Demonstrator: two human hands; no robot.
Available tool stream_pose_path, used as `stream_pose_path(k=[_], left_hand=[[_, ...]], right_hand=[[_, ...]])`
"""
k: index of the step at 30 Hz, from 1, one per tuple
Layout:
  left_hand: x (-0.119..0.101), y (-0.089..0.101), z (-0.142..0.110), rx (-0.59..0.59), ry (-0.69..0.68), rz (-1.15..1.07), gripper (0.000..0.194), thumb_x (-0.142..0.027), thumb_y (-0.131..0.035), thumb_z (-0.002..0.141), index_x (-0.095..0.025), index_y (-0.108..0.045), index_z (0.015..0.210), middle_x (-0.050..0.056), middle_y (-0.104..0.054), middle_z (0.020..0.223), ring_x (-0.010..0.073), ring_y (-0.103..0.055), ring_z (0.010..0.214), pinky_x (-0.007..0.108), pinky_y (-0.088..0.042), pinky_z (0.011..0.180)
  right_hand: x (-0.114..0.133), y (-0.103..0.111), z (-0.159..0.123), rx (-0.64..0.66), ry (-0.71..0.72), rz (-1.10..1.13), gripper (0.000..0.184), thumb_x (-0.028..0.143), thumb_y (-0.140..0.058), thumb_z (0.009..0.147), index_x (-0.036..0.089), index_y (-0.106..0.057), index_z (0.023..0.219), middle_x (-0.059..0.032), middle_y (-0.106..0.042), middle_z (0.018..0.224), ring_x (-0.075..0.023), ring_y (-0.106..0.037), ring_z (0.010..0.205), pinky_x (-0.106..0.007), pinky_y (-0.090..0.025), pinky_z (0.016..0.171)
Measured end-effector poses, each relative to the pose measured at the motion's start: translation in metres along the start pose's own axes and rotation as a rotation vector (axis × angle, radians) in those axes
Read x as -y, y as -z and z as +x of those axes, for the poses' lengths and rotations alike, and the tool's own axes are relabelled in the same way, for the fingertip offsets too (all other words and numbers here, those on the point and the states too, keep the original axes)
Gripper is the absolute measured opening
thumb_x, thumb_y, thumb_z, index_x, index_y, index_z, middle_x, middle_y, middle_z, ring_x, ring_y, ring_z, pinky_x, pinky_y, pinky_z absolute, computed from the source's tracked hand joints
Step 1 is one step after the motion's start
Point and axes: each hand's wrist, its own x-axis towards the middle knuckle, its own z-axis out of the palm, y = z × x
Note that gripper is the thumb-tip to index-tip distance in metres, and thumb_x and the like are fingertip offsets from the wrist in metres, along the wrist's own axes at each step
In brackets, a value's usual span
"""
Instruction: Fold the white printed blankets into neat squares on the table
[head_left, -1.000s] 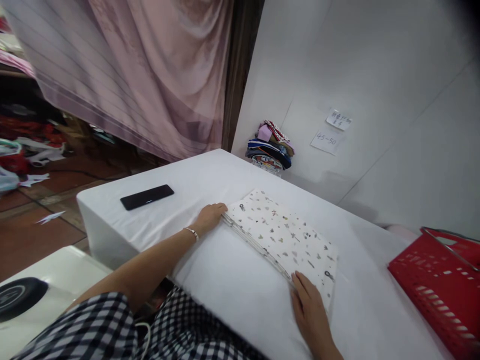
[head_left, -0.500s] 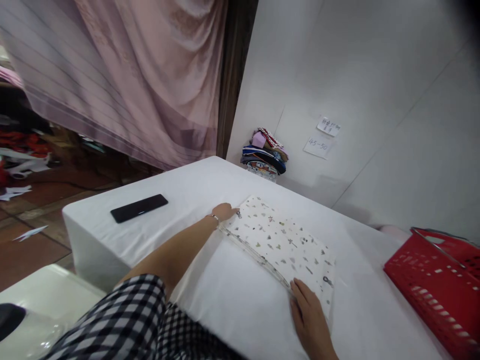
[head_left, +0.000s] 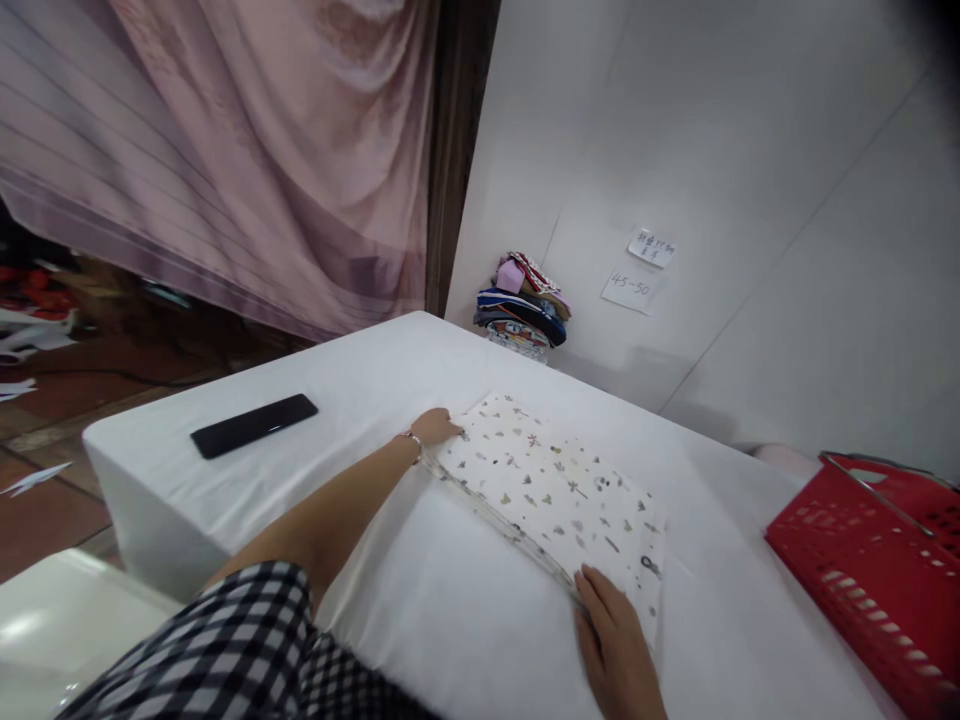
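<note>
A folded white cloth (head_left: 551,490) with a small scattered print in grey, green and brown lies flat on the white-covered table. Several layers show along its near edge. My left hand (head_left: 435,427), a bracelet at the wrist, is closed on the cloth's left corner, thumb over the top. At the near right corner, my right hand (head_left: 611,635) has its fingers together on the print and its thumb at the layered edge, gripping it. The cloth's underside is hidden.
A black phone (head_left: 255,425) lies on the table (head_left: 360,375) at the left. Folded clothes (head_left: 523,305) are stacked by the wall, near two paper notes (head_left: 628,288). A red plastic basket (head_left: 862,560) stands at the right. A pink curtain (head_left: 300,150) hangs behind.
The view has shifted slightly, so the phone, cloth and table sit further left in the picture. Both hands keep their places on the cloth, which looks unchanged.
</note>
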Motion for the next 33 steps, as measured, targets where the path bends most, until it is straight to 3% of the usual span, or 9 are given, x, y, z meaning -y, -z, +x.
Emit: stream_pose_path(k=[3,7,14,18,23,25,30,33], left_hand=[[-0.005,-0.004,0.0,-0.01,-0.001,0.027,0.044,-0.049,-0.052,0.076,-0.017,-0.062,0.105,0.013,-0.06,0.12,0.0286,-0.056,0.107,0.034,-0.047,0.079],[-0.019,-0.003,0.004,-0.035,-0.007,0.068,0.048,-0.057,-0.045,0.078,-0.017,-0.066,0.092,0.013,-0.065,0.108,0.028,-0.06,0.099,0.034,-0.048,0.075],[-0.033,-0.003,0.005,-0.161,-0.108,0.161,0.031,-0.034,-0.056,0.076,-0.016,-0.06,0.1,0.014,-0.062,0.108,0.027,-0.058,0.1,0.033,-0.047,0.075],[-0.03,-0.014,-0.011,-0.198,-0.252,0.17,0.022,-0.021,-0.046,0.082,-0.017,-0.057,0.101,0.011,-0.063,0.102,0.0224,-0.06,0.093,0.032,-0.047,0.075],[-0.02,-0.04,-0.036,-0.273,-0.63,0.299,0.024,-0.012,-0.041,0.085,-0.019,-0.059,0.099,0.011,-0.061,0.105,0.0225,-0.055,0.1,0.037,-0.042,0.087],[-0.017,-0.046,-0.039,-0.297,-0.694,0.348,0.026,-0.011,-0.039,0.085,-0.017,-0.06,0.1,0.012,-0.061,0.106,0.0237,-0.056,0.098,0.038,-0.042,0.085],[-0.02,-0.038,-0.037,-0.202,-0.448,0.206,0.034,-0.011,-0.038,0.084,-0.019,-0.058,0.111,0.01,-0.063,0.111,0.0229,-0.058,0.101,0.035,-0.044,0.083],[-0.026,-0.025,-0.032,-0.135,-0.302,0.069,0.034,-0.022,-0.039,0.087,-0.021,-0.055,0.117,0.008,-0.062,0.115,0.0209,-0.058,0.102,0.03,-0.045,0.083]], right_hand=[[0.001,0.001,0.001,-0.009,0.007,0.013,0.048,0.033,-0.047,0.09,0.028,-0.04,0.137,-0.0076,-0.051,0.132,-0.0273,-0.051,0.116,-0.045,-0.047,0.092],[0.001,-0.001,0.004,-0.046,0.012,0.015,0.046,0.035,-0.048,0.089,0.029,-0.042,0.135,-0.0072,-0.053,0.13,-0.0278,-0.053,0.114,-0.045,-0.048,0.089],[0.001,-0.001,0.002,-0.022,-0.008,0.018,0.048,0.034,-0.048,0.089,0.03,-0.04,0.136,-0.0065,-0.052,0.131,-0.028,-0.052,0.115,-0.045,-0.047,0.091],[0.0,-0.002,0.002,-0.012,0.001,0.0,0.05,0.033,-0.048,0.089,0.029,-0.037,0.138,-0.007,-0.051,0.132,-0.0279,-0.052,0.115,-0.045,-0.047,0.091],[0.0,-0.004,0.002,-0.027,0.012,-0.011,0.049,0.035,-0.047,0.089,0.028,-0.039,0.137,-0.0077,-0.053,0.13,-0.0282,-0.054,0.113,-0.045,-0.048,0.088],[0.0,-0.004,0.002,-0.03,0.009,-0.009,0.048,0.035,-0.046,0.089,0.028,-0.04,0.136,-0.0077,-0.053,0.13,-0.0279,-0.054,0.113,-0.045,-0.048,0.089],[0.0,-0.003,0.002,-0.032,0.004,-0.007,0.045,0.036,-0.045,0.09,0.028,-0.042,0.135,-0.0072,-0.053,0.13,-0.0267,-0.053,0.113,-0.042,-0.047,0.09],[0.0,-0.003,0.003,-0.054,0.021,-0.007,0.045,0.037,-0.045,0.09,0.027,-0.043,0.134,-0.0076,-0.054,0.128,-0.0261,-0.054,0.112,-0.041,-0.048,0.089]])
